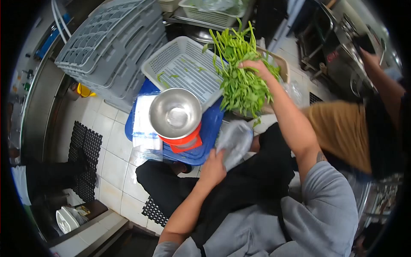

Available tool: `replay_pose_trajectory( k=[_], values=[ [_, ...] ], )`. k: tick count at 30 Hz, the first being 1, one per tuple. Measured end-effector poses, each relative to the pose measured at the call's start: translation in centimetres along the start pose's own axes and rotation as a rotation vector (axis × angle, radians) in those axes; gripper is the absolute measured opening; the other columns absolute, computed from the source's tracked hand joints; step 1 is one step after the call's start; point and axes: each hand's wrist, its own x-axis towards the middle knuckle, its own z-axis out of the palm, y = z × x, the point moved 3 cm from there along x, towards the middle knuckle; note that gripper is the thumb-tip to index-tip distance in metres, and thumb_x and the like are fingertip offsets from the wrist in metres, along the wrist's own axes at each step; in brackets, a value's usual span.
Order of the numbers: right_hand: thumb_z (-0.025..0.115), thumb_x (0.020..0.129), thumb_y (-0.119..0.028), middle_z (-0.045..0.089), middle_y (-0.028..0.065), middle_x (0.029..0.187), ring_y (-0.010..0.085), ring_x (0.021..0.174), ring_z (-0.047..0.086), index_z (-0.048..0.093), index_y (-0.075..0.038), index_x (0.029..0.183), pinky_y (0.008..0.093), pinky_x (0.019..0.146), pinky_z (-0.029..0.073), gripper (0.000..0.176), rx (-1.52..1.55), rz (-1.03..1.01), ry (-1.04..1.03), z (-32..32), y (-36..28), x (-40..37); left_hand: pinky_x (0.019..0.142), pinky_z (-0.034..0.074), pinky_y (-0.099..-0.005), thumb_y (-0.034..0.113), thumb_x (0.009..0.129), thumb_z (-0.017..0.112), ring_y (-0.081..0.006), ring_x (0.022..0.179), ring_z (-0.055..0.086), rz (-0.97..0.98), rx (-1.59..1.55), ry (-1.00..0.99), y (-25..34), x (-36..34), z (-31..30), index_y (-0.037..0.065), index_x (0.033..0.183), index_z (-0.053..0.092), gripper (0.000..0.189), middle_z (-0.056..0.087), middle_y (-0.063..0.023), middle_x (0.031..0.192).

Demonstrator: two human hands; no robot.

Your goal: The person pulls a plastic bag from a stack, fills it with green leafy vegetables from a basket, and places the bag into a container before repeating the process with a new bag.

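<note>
A large bunch of leafy green stems (pixel 244 81) hangs from my right hand (pixel 254 68), whose fingers are wrapped round it. Lower down, my left hand (pixel 213 168) grips a clear plastic bag (pixel 235 139) by its edge. A steel bowl (pixel 175 113) rests on an orange scale (pixel 184 143), on top of a blue lid (pixel 209 137). Behind the bowl lies a grey perforated basket (pixel 180 60) with a few loose green bits in it. Flat plastic bags (pixel 145 122) lie left of the bowl.
Stacked grey racks (pixel 113 51) stand at the left. A tan container (pixel 280 64) is partly hidden behind the greens. A co-worker in brown (pixel 338 132) is close on the right; another person in dark clothes (pixel 51 180) is at the far left.
</note>
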Motion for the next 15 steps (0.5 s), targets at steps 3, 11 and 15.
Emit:
replay_pose_trajectory(
  k=[3, 11, 15],
  values=[
    [0.070, 0.076, -0.003, 0.072, 0.0073, 0.095, 0.0226, 0.083, 0.068, 0.071, -0.003, 0.098, 0.0325, 0.081, 0.053, 0.023, -0.150, -0.112, 0.108, -1.0, 0.0, -9.3, 0.084, 0.050, -0.0525, 0.000, 0.076, 0.055, -0.0475, 0.095, 0.060, -0.058, 0.055, 0.062, 3.5, 1.5, -1.7, -0.002, 0.131, 0.048, 0.055, 0.049, -0.0274, 0.117],
    [0.070, 0.076, -0.005, 0.069, 0.0062, 0.088, 0.0156, 0.076, 0.065, 0.065, 0.000, 0.099, 0.0308, 0.070, 0.053, 0.024, 0.384, 0.429, 0.627, 2.7, -6.8, -23.6, 0.080, 0.052, -0.0493, 0.001, 0.075, 0.057, -0.0455, 0.089, 0.062, -0.017, 0.253, 0.207, 8.5, 4.7, -3.2, -0.009, 0.130, 0.045, 0.057, 0.050, -0.0276, 0.110],
    [0.071, 0.077, -0.011, 0.069, 0.0064, 0.087, 0.0160, 0.075, 0.064, 0.067, -0.001, 0.097, 0.0316, 0.069, 0.052, 0.023, 0.520, 0.553, 0.376, 2.8, -3.3, -26.7, 0.081, 0.053, -0.0479, 0.000, 0.076, 0.057, -0.0431, 0.093, 0.063, 0.064, 0.376, 0.238, 10.8, 5.7, -3.7, -0.007, 0.129, 0.047, 0.055, 0.050, -0.0259, 0.115]
  ],
)
